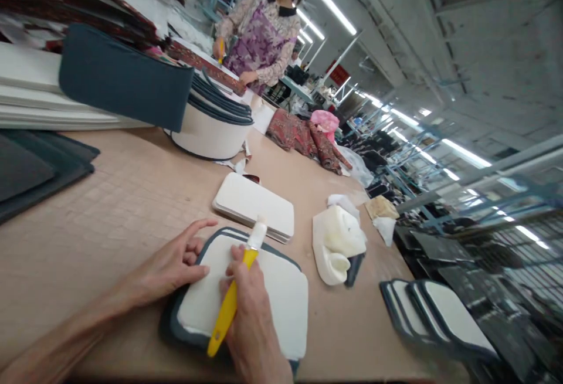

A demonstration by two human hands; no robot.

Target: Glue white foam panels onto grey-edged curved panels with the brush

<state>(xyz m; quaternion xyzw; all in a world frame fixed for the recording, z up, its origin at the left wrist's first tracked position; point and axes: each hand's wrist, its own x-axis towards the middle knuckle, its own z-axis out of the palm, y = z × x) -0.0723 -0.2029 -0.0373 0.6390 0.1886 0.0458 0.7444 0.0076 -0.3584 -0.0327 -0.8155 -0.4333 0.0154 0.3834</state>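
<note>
My right hand (250, 302) is closed around the yellow handle of a brush (233, 296), whose whitish head points up and away. It rests over a white rounded panel (281, 296) lying on dark blue-grey fabric (176, 325) that shows around its edges. At the panel's upper left edge is my left hand (180, 261), its thumb touching the white surface and its index finger stretched out. The other left fingers curl loosely near the fabric border. Just beyond lies a small stack of white rectangular boards (255, 202).
A cut-open white plastic jug (336, 243) stands to the right. Fabric-edged panels (453, 313) overlap at the table's right edge. Curved dark-covered pieces (127, 79) and dark sheets (39, 167) are on the left. Across the table, a person (264, 38) holds another yellow-handled tool.
</note>
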